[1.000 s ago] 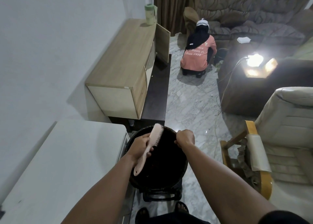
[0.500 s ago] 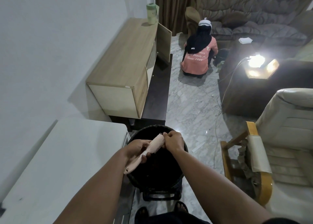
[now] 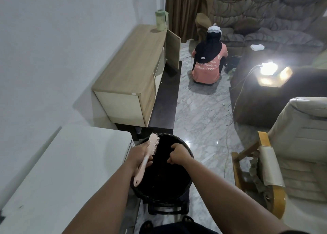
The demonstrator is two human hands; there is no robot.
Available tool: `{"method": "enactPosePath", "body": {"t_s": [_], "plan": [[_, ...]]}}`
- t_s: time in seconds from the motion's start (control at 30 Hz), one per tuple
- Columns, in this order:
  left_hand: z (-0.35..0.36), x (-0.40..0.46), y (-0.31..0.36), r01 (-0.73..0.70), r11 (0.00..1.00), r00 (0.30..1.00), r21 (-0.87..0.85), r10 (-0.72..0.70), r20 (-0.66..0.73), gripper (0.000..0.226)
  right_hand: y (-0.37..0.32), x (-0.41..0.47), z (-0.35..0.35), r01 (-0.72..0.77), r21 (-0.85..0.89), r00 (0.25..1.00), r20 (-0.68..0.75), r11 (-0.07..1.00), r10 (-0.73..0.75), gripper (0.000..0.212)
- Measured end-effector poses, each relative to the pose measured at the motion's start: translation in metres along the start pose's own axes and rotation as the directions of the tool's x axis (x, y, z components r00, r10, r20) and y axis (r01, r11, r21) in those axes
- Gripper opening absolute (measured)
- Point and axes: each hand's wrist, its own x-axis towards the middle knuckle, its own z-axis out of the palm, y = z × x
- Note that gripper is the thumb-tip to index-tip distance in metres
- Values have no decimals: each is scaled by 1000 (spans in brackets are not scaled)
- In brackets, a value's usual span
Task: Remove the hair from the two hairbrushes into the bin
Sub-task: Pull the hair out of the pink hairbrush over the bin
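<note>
Left hand (image 3: 139, 156) grips the pale pink plastic hairbrush (image 3: 147, 156) over the round black bin (image 3: 184, 186); right hand (image 3: 177, 155) curled, maybe pinching hair (can't tell), second brush unseen.

The only legible writing is on the back of the salmon-pink shirt (image 3: 206, 71) worn by a person crouching on the floor at about one o'clock from the bin. Pale script runs in slanted lines there: the lowest line reads "Since 1985", and the line above it looks like "Supply" followed by letters too small to make out. A top line is mostly covered by the dark headscarf (image 3: 208, 51). A small white tag on that headscarf carries marks too tiny to read.
</note>
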Motion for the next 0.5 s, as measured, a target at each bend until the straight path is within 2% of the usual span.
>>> {"method": "enactPosePath", "body": {"t_s": [0.07,0.1,0.2,0.3,0.37,0.5], "plan": [[11,-2,-2,-82,995,996,60,84,-35,34,-7,-7,-1,21,-4,998,64,1000,-21,60],[15,-2,-2,-108,991,992,76,112,-50,31,-10,-9,-1,15,67,997,81,998,-20,56],[26,-5,-2,-174,977,969,123,192,-154,30,-20,-17,-8,3,293,993,115,956,-38,21],[31,-11,0,-224,944,931,242,280,-234,34,-31,-26,-15,62,433,975,165,899,-147,17],[34,-18,4,-235,955,913,182,281,-295,31,-35,-30,-17,128,406,946,223,905,-234,18],[20,-36,23,-243,970,875,29,232,-425,37,-47,-27,-11,376,166,873,265,912,-409,29]]}}
